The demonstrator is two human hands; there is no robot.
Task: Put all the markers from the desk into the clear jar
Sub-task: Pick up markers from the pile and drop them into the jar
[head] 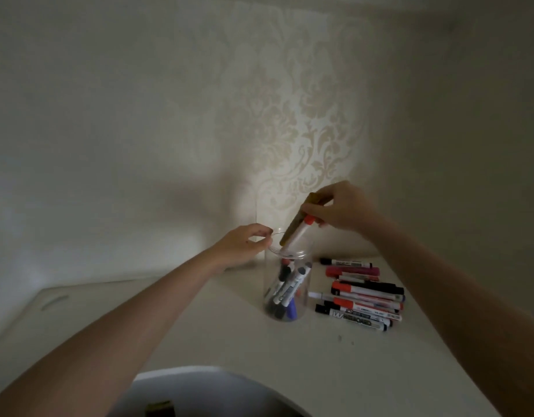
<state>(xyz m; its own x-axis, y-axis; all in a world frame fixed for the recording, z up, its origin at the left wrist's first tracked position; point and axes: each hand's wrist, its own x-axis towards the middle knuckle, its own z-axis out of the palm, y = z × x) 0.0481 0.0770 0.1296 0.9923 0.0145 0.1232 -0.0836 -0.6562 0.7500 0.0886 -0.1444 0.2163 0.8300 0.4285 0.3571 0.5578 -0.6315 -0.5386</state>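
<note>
A clear jar [301, 299] stands upright on the white desk [259, 341] and holds several markers. My left hand [244, 243] grips the jar's rim on its left side. My right hand [341, 210] is above the jar's mouth and pinches two markers [295, 233], one brownish and one white with a red cap, tilted with their lower ends just over the opening. A pile of several markers [362, 296] in red, black, pink and white lies on the desk right of the jar.
A patterned wall [304, 130] rises straight behind the desk. A rounded white object [199, 392] juts in at the bottom edge, in front of the desk. A pale handle-like mark [53, 300] shows at the desk's left end.
</note>
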